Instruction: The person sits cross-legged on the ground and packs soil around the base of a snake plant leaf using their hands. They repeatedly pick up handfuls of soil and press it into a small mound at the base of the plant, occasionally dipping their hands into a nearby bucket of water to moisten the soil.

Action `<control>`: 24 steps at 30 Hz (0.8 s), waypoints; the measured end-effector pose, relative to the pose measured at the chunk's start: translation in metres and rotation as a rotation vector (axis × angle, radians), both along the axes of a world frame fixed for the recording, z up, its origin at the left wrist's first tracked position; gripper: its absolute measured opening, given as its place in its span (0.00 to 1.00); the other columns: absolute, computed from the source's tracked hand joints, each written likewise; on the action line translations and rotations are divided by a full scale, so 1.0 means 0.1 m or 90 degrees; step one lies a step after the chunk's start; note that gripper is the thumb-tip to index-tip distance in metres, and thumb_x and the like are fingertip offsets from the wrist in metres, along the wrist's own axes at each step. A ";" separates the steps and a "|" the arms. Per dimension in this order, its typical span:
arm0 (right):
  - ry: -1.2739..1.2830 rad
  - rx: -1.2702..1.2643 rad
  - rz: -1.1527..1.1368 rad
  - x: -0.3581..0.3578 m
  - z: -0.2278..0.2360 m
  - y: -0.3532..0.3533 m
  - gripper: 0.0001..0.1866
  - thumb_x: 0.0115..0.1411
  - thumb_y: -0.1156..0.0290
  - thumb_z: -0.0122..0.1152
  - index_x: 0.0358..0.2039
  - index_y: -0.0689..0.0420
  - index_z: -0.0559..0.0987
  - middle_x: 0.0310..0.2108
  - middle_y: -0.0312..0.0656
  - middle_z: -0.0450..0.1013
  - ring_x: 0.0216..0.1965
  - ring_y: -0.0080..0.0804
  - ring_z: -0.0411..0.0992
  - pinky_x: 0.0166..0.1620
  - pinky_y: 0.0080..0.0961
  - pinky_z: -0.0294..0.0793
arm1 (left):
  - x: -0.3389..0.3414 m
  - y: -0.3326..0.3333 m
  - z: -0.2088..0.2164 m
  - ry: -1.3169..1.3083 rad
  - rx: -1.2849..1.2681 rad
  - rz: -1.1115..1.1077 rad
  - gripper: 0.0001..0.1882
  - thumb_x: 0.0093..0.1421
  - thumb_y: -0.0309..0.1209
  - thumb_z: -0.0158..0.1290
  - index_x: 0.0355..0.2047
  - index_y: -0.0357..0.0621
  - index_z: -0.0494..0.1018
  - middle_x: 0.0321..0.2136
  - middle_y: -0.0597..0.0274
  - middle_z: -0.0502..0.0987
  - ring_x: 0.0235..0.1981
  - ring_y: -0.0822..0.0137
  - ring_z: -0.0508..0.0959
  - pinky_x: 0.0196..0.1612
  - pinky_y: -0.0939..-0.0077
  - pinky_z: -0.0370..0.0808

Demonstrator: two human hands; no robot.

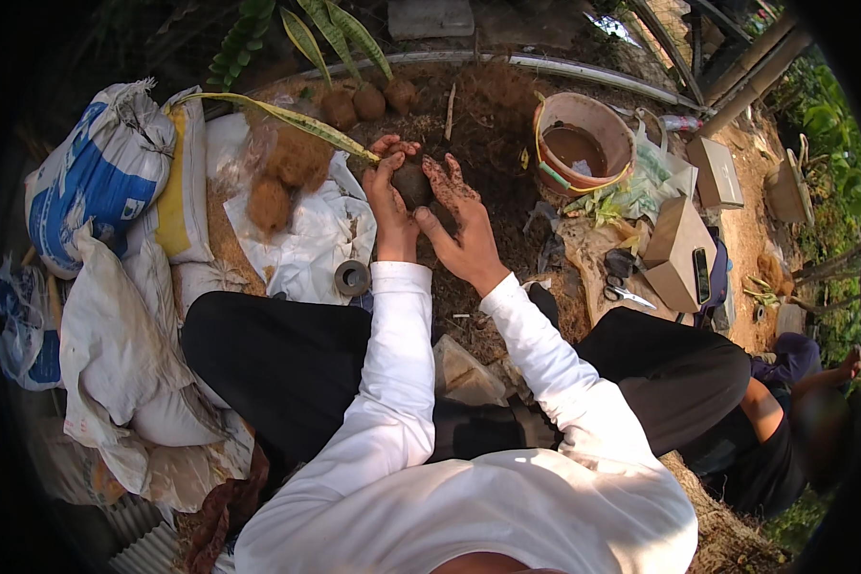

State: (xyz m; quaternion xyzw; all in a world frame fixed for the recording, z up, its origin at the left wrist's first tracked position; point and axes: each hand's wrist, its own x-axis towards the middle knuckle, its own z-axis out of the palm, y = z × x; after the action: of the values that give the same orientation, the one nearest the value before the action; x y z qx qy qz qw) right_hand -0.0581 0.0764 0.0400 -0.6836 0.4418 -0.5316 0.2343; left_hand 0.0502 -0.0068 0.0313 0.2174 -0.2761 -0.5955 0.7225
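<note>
A round, dark soil ball (412, 184) sits between my two muddy hands in front of me. My left hand (389, 203) curls round its left side, and a long yellow-edged green leaf (287, 117) runs from there out to the upper left. My right hand (464, 228) cups the right side, thumb stretched toward my left wrist. The underside of the ball is hidden. Beyond my hands stand several brown balls (368, 101) with similar upright striped leaves.
A bucket (584, 143) with muddy brown contents stands to the right, near cardboard boxes (677, 251) and scissors (629, 297). Brown fibre clumps (301, 158) and a grey tape roll (352, 277) lie on white sheeting (306, 234). Full sacks (100, 177) line the left. Another person (765, 430) sits at right.
</note>
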 end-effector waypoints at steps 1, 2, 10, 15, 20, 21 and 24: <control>-0.074 -0.003 -0.047 0.01 0.01 0.02 0.32 0.63 0.56 0.61 0.60 0.65 0.72 0.59 0.57 0.70 0.67 0.57 0.59 0.67 0.43 0.55 | -0.04 0.08 0.12 0.013 0.023 -0.007 0.14 0.56 0.22 0.52 0.44 0.33 0.71 0.32 0.53 0.77 0.42 0.58 0.79 0.52 0.65 0.74; -0.051 0.015 -0.029 0.01 0.03 0.00 0.32 0.63 0.55 0.61 0.60 0.65 0.72 0.60 0.57 0.69 0.67 0.57 0.59 0.67 0.43 0.55 | -0.07 0.11 0.19 0.027 0.045 -0.015 0.14 0.56 0.22 0.52 0.43 0.33 0.71 0.34 0.52 0.78 0.43 0.57 0.79 0.53 0.64 0.74; 0.097 -0.003 -0.040 0.07 0.14 0.09 0.35 0.61 0.53 0.62 0.62 0.63 0.70 0.66 0.55 0.62 0.70 0.55 0.54 0.67 0.45 0.54 | 0.07 -0.05 -0.03 -0.033 -0.006 -0.023 0.14 0.56 0.21 0.51 0.44 0.34 0.70 0.41 0.47 0.79 0.47 0.55 0.79 0.56 0.63 0.73; 0.082 -0.018 -0.028 0.02 0.17 0.05 0.33 0.63 0.56 0.61 0.63 0.64 0.69 0.65 0.55 0.64 0.69 0.54 0.56 0.68 0.42 0.54 | 0.03 0.00 0.07 0.078 0.011 -0.087 0.17 0.57 0.23 0.51 0.48 0.37 0.69 0.45 0.50 0.78 0.52 0.53 0.77 0.57 0.60 0.73; 0.039 -0.061 -0.052 0.00 0.15 0.01 0.33 0.64 0.56 0.61 0.63 0.65 0.69 0.64 0.56 0.65 0.69 0.52 0.58 0.68 0.41 0.53 | 0.17 0.01 -0.05 0.175 -0.045 -0.171 0.20 0.57 0.24 0.50 0.52 0.41 0.70 0.51 0.51 0.76 0.59 0.53 0.73 0.59 0.56 0.72; 0.095 0.008 0.031 0.02 0.19 0.08 0.34 0.64 0.57 0.62 0.63 0.67 0.68 0.63 0.58 0.65 0.68 0.52 0.60 0.68 0.40 0.55 | 0.15 -0.02 -0.05 0.184 -0.061 -0.181 0.21 0.57 0.24 0.49 0.52 0.40 0.70 0.52 0.51 0.76 0.59 0.52 0.73 0.60 0.56 0.72; 0.013 -0.034 -0.042 0.05 0.10 0.03 0.34 0.65 0.57 0.61 0.63 0.67 0.67 0.63 0.59 0.64 0.67 0.51 0.61 0.67 0.40 0.56 | 0.14 -0.02 -0.06 0.171 -0.069 -0.186 0.23 0.57 0.25 0.48 0.55 0.40 0.69 0.54 0.50 0.75 0.61 0.52 0.71 0.61 0.54 0.70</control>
State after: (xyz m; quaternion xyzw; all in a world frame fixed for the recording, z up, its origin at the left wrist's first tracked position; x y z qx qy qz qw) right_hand -0.0534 0.0794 0.0503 -0.6803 0.4519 -0.5435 0.1938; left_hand 0.0640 -0.0086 0.0253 0.0542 -0.2374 -0.7020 0.6692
